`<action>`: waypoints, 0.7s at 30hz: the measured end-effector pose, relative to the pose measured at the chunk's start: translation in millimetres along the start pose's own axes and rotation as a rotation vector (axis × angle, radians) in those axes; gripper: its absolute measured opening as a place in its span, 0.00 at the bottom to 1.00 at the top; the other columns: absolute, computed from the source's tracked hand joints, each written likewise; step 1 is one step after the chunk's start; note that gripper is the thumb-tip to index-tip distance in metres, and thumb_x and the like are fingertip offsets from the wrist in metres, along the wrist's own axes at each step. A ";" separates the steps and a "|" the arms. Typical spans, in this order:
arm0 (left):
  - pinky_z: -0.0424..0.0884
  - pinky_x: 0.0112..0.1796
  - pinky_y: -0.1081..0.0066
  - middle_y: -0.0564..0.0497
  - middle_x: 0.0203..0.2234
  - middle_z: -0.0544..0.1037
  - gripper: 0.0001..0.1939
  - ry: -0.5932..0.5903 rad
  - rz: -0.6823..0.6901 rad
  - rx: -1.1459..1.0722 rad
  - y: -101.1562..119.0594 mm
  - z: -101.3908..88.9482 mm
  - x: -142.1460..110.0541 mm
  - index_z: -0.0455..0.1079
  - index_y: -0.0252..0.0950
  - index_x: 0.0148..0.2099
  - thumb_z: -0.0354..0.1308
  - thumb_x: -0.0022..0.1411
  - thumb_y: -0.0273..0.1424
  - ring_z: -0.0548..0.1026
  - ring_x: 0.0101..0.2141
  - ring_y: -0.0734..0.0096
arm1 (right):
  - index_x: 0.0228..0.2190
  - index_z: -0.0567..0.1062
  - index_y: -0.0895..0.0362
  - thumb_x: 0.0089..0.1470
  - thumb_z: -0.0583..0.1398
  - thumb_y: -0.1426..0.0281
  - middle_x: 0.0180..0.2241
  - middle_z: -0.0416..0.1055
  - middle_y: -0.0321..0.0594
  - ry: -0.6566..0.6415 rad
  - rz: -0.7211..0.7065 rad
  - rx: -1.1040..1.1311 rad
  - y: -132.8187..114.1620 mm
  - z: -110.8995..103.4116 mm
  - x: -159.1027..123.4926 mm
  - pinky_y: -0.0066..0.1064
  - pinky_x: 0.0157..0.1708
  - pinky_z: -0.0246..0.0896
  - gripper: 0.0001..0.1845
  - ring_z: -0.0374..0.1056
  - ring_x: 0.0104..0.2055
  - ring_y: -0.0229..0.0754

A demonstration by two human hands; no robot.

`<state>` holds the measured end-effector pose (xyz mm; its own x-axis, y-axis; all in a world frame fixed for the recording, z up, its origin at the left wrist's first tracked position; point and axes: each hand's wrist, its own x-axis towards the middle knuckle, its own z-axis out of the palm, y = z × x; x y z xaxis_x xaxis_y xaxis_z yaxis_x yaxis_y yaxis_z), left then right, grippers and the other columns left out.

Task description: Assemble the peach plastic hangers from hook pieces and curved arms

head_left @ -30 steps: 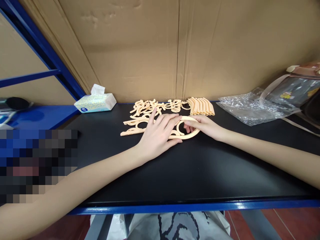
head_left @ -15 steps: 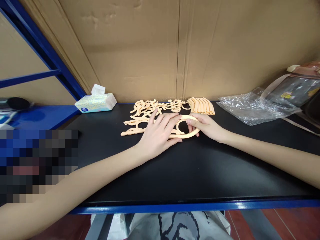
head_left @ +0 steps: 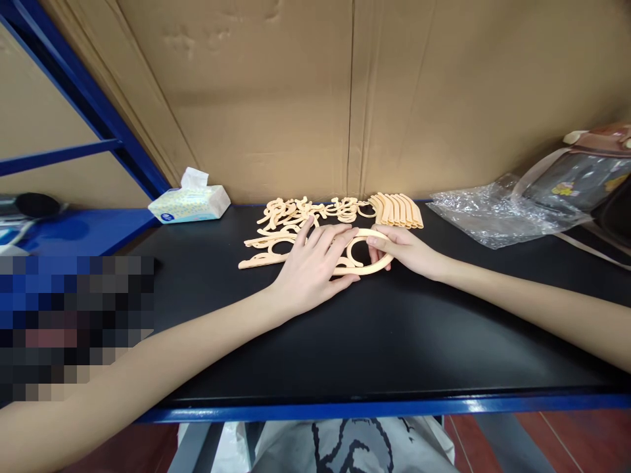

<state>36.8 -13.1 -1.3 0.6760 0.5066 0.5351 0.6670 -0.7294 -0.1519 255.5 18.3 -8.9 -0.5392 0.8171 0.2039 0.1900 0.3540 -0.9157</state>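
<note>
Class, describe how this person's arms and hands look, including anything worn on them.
Both the left arm and right arm are slim and bare, with no sleeve in view. The left hand and right hand are ungloved, with slender fingers. No watch, bracelet, ring or marking shows; nail details are too small to tell.

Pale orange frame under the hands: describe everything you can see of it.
The frame, plastic by its look, stretches sideways over the black tabletop, in front of the loose pieces. Its right end is rounded, with a ring shape inside; its left end shows two bars, another ring shape between them. The left hand covers its middle, hiding that part; the right hand grips the rounded end.
</note>
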 end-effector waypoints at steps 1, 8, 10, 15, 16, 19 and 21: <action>0.43 0.62 0.47 0.42 0.56 0.66 0.31 -0.002 -0.003 -0.009 0.2 -0.1 0.0 0.54 0.33 0.61 0.58 0.60 0.39 0.64 0.55 0.56 | 0.26 0.65 0.57 0.57 0.55 0.52 0.22 0.66 0.32 -0.007 0.003 0.003 0.4 -0.1 0.1 0.25 0.21 0.60 0.21 0.61 0.21 0.31; 0.46 0.61 0.48 0.41 0.56 0.66 0.31 -0.017 0.011 -0.038 -0.1 0.4 -0.2 0.54 0.34 0.61 0.57 0.61 0.42 0.64 0.55 0.55 | 0.29 0.66 0.57 0.58 0.53 0.52 0.23 0.66 0.32 -0.053 0.013 -0.013 2.2 -0.1 0.1 0.25 0.22 0.58 0.21 0.61 0.22 0.31; 0.46 0.61 0.48 0.41 0.55 0.66 0.32 -0.014 0.017 -0.039 -0.3 0.7 -0.2 0.55 0.34 0.61 0.57 0.60 0.43 0.65 0.54 0.55 | 0.28 0.66 0.57 0.59 0.53 0.52 0.23 0.66 0.32 -0.070 -0.002 -0.030 1.8 -0.1 0.0 0.25 0.23 0.58 0.21 0.60 0.22 0.31; 0.46 0.61 0.50 0.41 0.56 0.66 0.34 -0.035 0.013 -0.046 -0.3 0.6 0.5 0.55 0.32 0.61 0.58 0.59 0.45 0.63 0.56 0.55 | 0.29 0.66 0.57 0.60 0.53 0.54 0.24 0.66 0.32 -0.124 -0.025 -0.015 -0.6 0.7 0.1 0.25 0.24 0.57 0.19 0.61 0.23 0.31; 0.47 0.61 0.50 0.41 0.56 0.66 0.34 -0.041 0.012 -0.049 -0.3 0.6 0.6 0.55 0.33 0.61 0.58 0.59 0.45 0.63 0.56 0.55 | 0.30 0.66 0.57 0.60 0.53 0.54 0.24 0.67 0.32 -0.135 -0.024 -0.007 -0.8 0.8 0.2 0.25 0.24 0.57 0.19 0.61 0.23 0.31; 0.51 0.59 0.52 0.42 0.56 0.66 0.33 -0.048 0.016 -0.065 -0.8 0.9 0.9 0.55 0.34 0.61 0.58 0.59 0.46 0.64 0.55 0.55 | 0.33 0.67 0.57 0.60 0.52 0.53 0.25 0.67 0.33 -0.146 -0.010 0.002 -0.7 0.9 0.4 0.25 0.24 0.57 0.19 0.62 0.24 0.32; 0.58 0.56 0.55 0.42 0.55 0.66 0.33 -0.041 0.021 -0.086 -1.1 1.1 1.0 0.57 0.34 0.60 0.58 0.59 0.46 0.65 0.54 0.55 | 0.32 0.67 0.58 0.60 0.52 0.53 0.25 0.67 0.33 -0.147 0.005 -0.007 -0.6 0.6 0.4 0.26 0.25 0.58 0.19 0.62 0.25 0.33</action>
<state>37.1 -11.2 -1.6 0.7028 0.5078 0.4982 0.6244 -0.7759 -0.0901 254.7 18.1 -8.4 -0.6527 0.7434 0.1462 0.1980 0.3536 -0.9142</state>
